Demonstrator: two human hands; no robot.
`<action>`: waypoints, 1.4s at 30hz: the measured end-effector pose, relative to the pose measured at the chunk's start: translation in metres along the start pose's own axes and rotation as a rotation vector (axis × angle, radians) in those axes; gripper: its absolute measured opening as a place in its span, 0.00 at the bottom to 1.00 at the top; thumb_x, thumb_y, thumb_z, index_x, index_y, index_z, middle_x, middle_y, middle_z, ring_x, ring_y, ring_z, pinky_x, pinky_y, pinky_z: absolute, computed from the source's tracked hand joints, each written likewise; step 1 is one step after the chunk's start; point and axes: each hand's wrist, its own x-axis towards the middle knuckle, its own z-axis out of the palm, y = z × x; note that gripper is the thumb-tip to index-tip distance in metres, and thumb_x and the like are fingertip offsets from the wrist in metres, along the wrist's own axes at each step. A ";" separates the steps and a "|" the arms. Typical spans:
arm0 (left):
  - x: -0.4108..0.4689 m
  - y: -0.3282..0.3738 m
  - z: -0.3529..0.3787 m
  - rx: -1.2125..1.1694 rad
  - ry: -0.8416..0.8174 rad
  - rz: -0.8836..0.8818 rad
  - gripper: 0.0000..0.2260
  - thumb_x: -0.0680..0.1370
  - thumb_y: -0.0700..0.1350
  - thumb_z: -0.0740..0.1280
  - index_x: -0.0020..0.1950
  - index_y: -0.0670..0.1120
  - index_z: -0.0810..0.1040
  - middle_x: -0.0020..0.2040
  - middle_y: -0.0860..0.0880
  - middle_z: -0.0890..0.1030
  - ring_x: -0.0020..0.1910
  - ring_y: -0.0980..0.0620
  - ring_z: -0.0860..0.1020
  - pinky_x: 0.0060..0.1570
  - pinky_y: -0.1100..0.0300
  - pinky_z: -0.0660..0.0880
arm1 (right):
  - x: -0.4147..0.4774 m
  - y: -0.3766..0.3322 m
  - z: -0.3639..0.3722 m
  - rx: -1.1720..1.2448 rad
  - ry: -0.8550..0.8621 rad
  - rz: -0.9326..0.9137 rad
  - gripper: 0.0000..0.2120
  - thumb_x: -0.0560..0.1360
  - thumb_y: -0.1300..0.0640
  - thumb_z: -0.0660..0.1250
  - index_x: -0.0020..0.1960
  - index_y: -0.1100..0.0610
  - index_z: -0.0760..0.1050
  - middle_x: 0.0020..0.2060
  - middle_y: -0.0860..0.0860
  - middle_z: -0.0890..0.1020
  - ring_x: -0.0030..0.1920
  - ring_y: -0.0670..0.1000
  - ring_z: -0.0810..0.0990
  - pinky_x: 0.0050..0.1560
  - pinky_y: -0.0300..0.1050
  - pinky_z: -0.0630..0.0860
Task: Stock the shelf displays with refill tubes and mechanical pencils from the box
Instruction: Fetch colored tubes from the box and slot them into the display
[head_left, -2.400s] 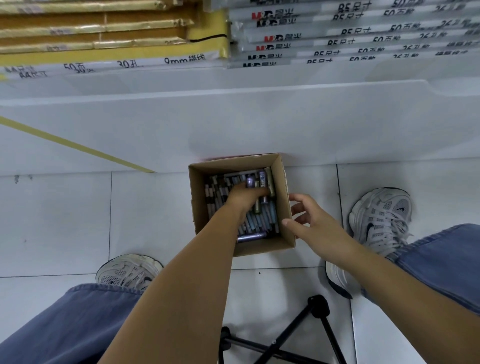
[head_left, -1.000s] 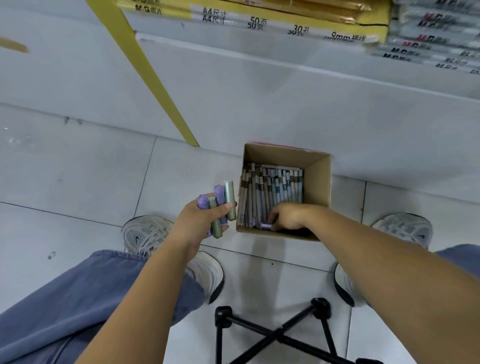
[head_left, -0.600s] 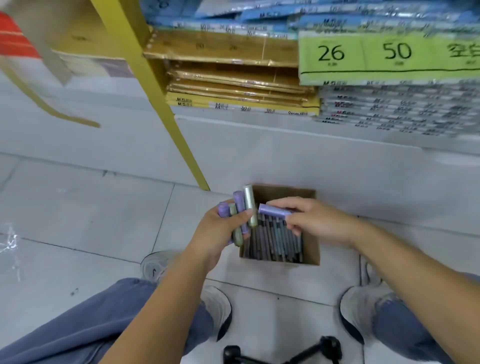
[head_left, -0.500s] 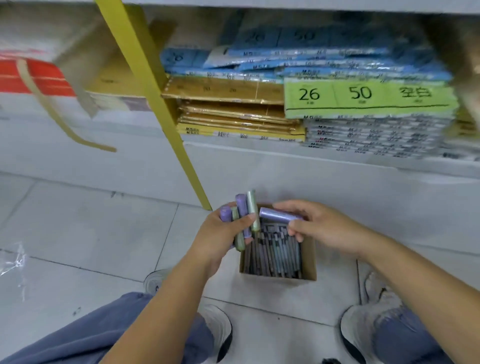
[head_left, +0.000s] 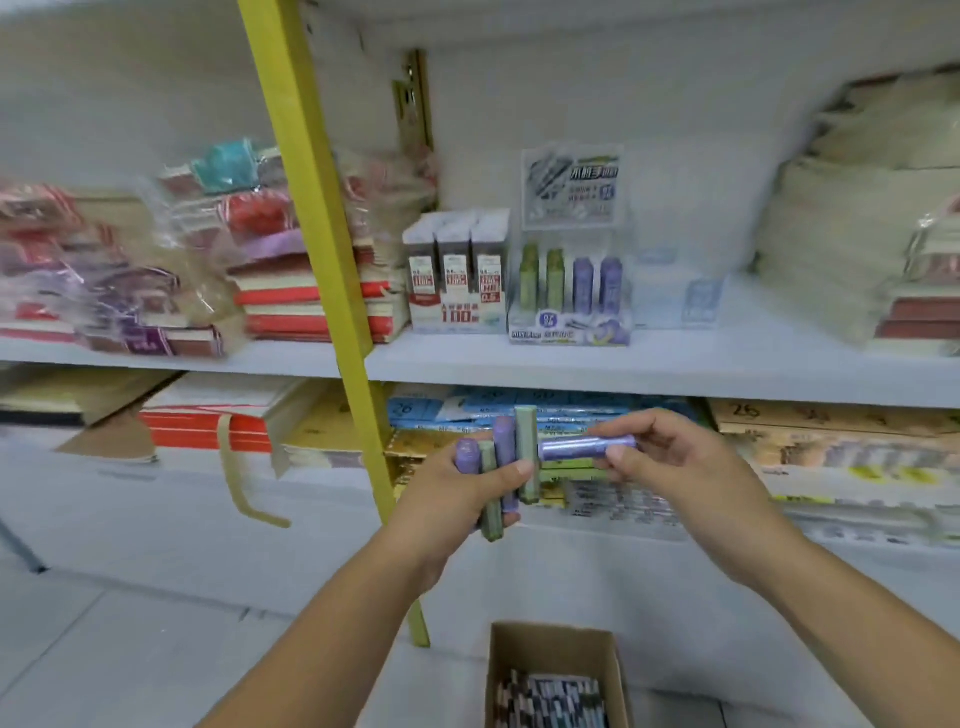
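Note:
My left hand (head_left: 457, 491) grips a bunch of several refill tubes (head_left: 511, 457), purple and green, standing upright in my fist. My right hand (head_left: 670, 467) pinches one purple refill tube (head_left: 584, 447) held level, its tip next to the bunch. The cardboard box (head_left: 553, 639) sits on the floor below my hands, with many more tubes and pencils lying in it. On the shelf above, a clear display stand (head_left: 571, 312) holds green and purple tubes upright. A white and red refill display (head_left: 457, 306) stands to its left.
A slanted yellow shelf post (head_left: 311, 218) runs down just left of my left hand. Wrapped notebook stacks (head_left: 171, 270) fill the shelf's left side, paper stacks (head_left: 857, 249) its right. Flat packs (head_left: 810, 452) lie on the lower shelf behind my hands.
My view has tilted up from the floor box to the shelves. Both hands have risen from the box, the right one bringing out one purple tube toward the left hand's bunch.

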 end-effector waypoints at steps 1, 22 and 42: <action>0.003 0.010 0.002 0.010 -0.014 0.026 0.06 0.77 0.43 0.73 0.53 0.48 0.84 0.43 0.45 0.83 0.40 0.50 0.80 0.44 0.58 0.82 | 0.006 -0.011 -0.002 -0.026 0.017 -0.027 0.09 0.76 0.65 0.67 0.51 0.54 0.81 0.42 0.50 0.86 0.43 0.46 0.84 0.44 0.31 0.76; 0.103 0.080 0.008 -0.395 0.176 0.230 0.03 0.76 0.44 0.73 0.49 0.48 0.84 0.39 0.48 0.86 0.38 0.52 0.83 0.34 0.62 0.79 | 0.221 -0.123 -0.041 -0.971 -0.052 -0.262 0.14 0.70 0.61 0.75 0.48 0.45 0.78 0.42 0.45 0.82 0.41 0.40 0.80 0.44 0.29 0.73; 0.109 0.081 0.005 -0.383 0.150 0.233 0.05 0.77 0.43 0.72 0.52 0.48 0.84 0.42 0.48 0.87 0.37 0.53 0.83 0.32 0.63 0.78 | 0.233 -0.115 -0.038 -0.904 -0.226 -0.121 0.07 0.73 0.65 0.71 0.43 0.53 0.80 0.35 0.45 0.83 0.31 0.40 0.82 0.32 0.27 0.72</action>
